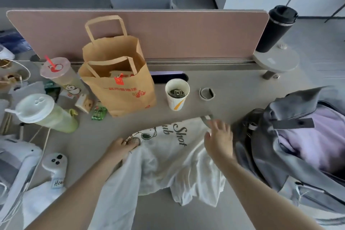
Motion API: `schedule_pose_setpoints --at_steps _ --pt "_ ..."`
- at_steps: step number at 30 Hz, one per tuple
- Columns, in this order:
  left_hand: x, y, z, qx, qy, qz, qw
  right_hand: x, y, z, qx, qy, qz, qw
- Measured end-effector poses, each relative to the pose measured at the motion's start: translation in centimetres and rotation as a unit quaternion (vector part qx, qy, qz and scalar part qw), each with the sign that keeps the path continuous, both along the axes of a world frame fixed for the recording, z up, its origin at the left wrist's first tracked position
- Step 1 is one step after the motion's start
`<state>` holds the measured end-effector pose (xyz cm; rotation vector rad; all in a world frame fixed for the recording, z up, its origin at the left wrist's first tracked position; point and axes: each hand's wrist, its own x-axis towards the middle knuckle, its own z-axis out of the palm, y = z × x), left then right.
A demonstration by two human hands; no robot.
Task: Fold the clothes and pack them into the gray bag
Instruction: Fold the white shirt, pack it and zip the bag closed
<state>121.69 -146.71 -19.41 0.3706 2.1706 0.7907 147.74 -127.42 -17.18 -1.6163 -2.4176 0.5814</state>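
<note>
A white T-shirt (pixel 168 157) with a green cartoon print and dark lettering lies crumpled on the grey desk (pixel 233 87), part of it hanging over the near edge. My left hand (pixel 121 148) grips the shirt's left edge beside the print. Over the shirt's right side, my right hand (pixel 219 140) hovers with its fingers spread and holds nothing. The gray bag (pixel 276 155) stands open at the right, and a lilac garment (pixel 313 142) lies inside it.
A brown paper bag (pixel 119 87), a paper cup (pixel 177 94), two lidded drink cups (pixel 61 78) (pixel 43 113) and snack wrappers crowd the desk's left and back. A white controller (pixel 55 164) lies at the near left. A pink divider (pixel 168 33) closes the back.
</note>
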Motion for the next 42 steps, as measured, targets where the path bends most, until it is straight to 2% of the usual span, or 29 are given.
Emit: schedule_pose_setpoints --at_steps 2,3,5,8,10,13,14,15,18,20,21,22,23,24,25,26,28,30,31,33,35,37,39,42 --pt "0.2 -0.6 0.3 -0.01 -0.009 0.001 1.0 -0.5 -2.4 -0.9 -0.07 0.015 0.093 0.993" --pt "0.1 -0.7 0.4 -0.007 -0.001 -0.014 1.0 -0.4 -3.6 -1.5 -0.114 -0.003 0.136 0.984" --pt "-0.2 -0.8 0.5 -0.006 0.06 -0.038 0.997 0.1 -4.9 -2.9 -0.138 -0.072 0.198 0.968" --pt "-0.9 -1.5 1.4 -0.063 0.193 -0.015 0.979 1.0 -4.6 -3.3 -0.119 -0.108 0.187 0.969" --pt "-1.2 -3.0 2.1 -0.127 0.199 -0.052 0.97 1.3 -4.2 -2.8 -0.123 -0.116 0.161 0.972" --pt "-1.6 -5.7 2.2 -0.237 0.158 -0.136 0.949 0.7 -4.5 -1.8 -0.097 -0.149 0.153 0.972" --pt "-1.8 -6.3 2.4 -0.233 0.151 -0.121 0.953 0.3 -4.9 -1.6 -0.078 -0.151 0.166 0.971" --pt "-1.9 -6.7 2.5 -0.186 0.135 -0.084 0.97 -0.1 -5.5 -1.4 -0.067 -0.136 0.186 0.971" --pt "-1.5 -6.6 4.4 0.006 0.088 -0.026 0.996 -1.7 -8.8 -0.9 -0.105 -0.042 0.272 0.956" --pt "-1.6 -6.2 5.1 0.033 0.077 -0.034 0.996 -2.5 -11.0 -1.0 -0.132 -0.057 0.311 0.939" --pt "-2.4 -6.3 5.1 0.013 0.094 -0.044 0.995 -2.9 -11.8 -1.2 -0.132 -0.094 0.316 0.935" --pt "-3.3 -6.8 5.0 -0.035 0.114 -0.083 0.989 -3.2 -12.5 -1.4 -0.127 -0.127 0.305 0.935" --pt "-4.5 -7.3 4.6 -0.124 0.126 -0.142 0.974 -3.2 -13.0 -1.6 -0.117 -0.148 0.285 0.94" --pt "-5.6 -7.9 4.2 -0.213 0.133 -0.206 0.946 -3.1 -13.3 -1.8 -0.103 -0.161 0.263 0.946" --pt "-6.3 -8.5 3.9 -0.268 0.137 -0.253 0.919 -3.0 -13.6 -2.1 -0.086 -0.176 0.243 0.95" --pt "-7.0 -9.0 3.9 -0.281 0.144 -0.28 0.906 -2.9 -13.9 -2.1 -0.075 -0.195 0.227 0.951" --pt "-8.1 -9.8 3.4 -0.214 0.16 -0.242 0.933 -3.2 -14.8 -2.2 -0.062 -0.237 0.187 0.951" --pt "-8.8 -10.0 3.0 -0.127 0.175 -0.196 0.957 -4.1 -16.2 -2.0 -0.034 -0.241 0.147 0.959" --pt "-9.0 -10.2 2.7 -0.112 0.163 -0.195 0.961 -4.6 -17.2 -1.7 -0.02 -0.22 0.137 0.966" --pt "-8.8 -10.7 2.4 -0.138 0.134 -0.24 0.952 -5.7 -19.8 -1.1 -0.031 -0.155 0.132 0.979" --pt "-8.7 -11.2 2.4 -0.18 0.124 -0.297 0.929 -6.7 -22.7 -0.3 -0.095 -0.112 0.111 0.983" --pt "-9.0 -11.2 2.0 -0.145 0.1 -0.281 0.944 -7.8 -24.8 0.0 -0.193 -0.109 0.047 0.974" --pt "-9.3 -11.2 1.8 -0.097 0.075 -0.244 0.962 -8.5 -25.8 -0.3 -0.314 -0.081 -0.042 0.945" --pt "-9.4 -11.9 2.0 -0.111 0.104 -0.314 0.937 -9.6 -26.3 -0.9 -0.423 0.018 -0.148 0.894"
